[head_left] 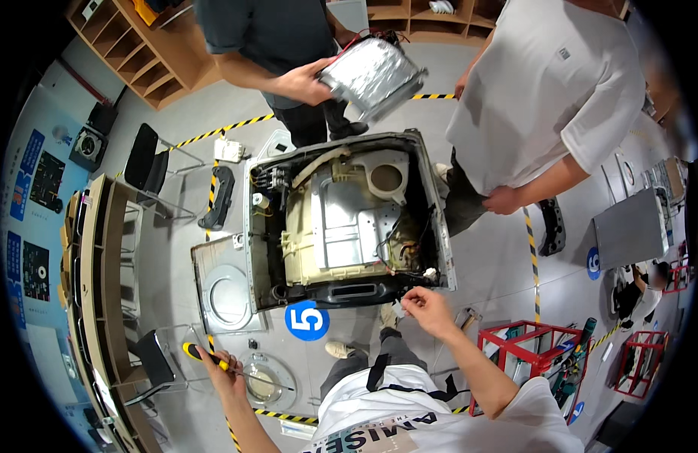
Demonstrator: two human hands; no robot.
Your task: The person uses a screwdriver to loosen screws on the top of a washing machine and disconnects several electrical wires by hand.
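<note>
An opened washing machine without its top stands in front of me, its pale tub, wires and hoses exposed. My left hand, low on the left, is closed round a screwdriver with a yellow and black handle; its thin shaft points right. My right hand is pinched at the front right corner of the machine, just off the black front strip. What its fingertips hold, if anything, is too small to make out. Across the machine, another person's hand holds a silver foil-covered part.
A second person in a white shirt stands at the machine's right side. On the floor to the left lie a panel with a round opening and a round door. A red-framed tool rack stands at right, a black chair at left.
</note>
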